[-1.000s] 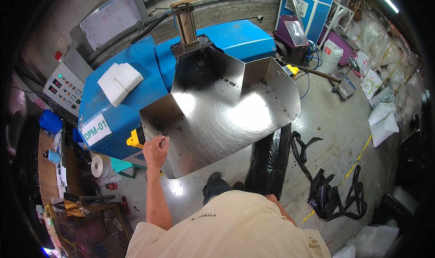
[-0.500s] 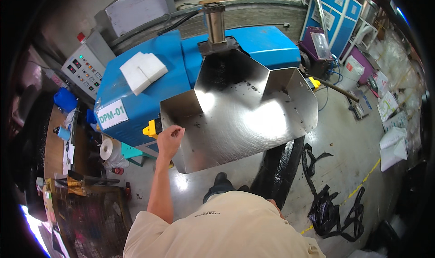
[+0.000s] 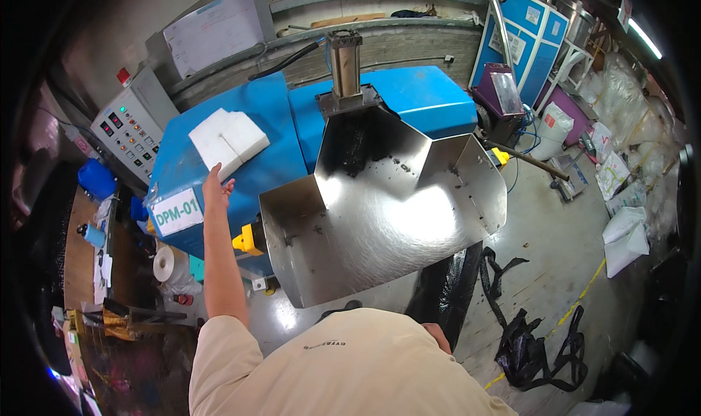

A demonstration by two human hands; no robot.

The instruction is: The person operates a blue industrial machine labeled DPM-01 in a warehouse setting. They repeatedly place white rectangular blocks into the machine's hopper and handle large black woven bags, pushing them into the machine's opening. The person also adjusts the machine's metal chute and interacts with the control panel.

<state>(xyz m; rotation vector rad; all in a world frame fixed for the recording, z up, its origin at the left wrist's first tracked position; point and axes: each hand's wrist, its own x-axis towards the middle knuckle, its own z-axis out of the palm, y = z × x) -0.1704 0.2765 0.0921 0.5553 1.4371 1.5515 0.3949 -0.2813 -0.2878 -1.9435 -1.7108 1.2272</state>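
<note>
Lying unlifted on the blue machine (image 3: pixel 252 94), upper left, the white foam block (image 3: pixel 228 140) was neighboured by the left hand (image 3: pixel 221 188), fingers apart; crumbs (image 3: pixel 406 168) were left in the steel tray (image 3: pixel 372 230); finger state couldn't be told for the right hand (image 3: pixel 438 337).

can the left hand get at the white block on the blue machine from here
Likely yes: the left hand is right at the near corner of the white block on the blue machine, with nothing visible between; actual contact is unclear.
</note>
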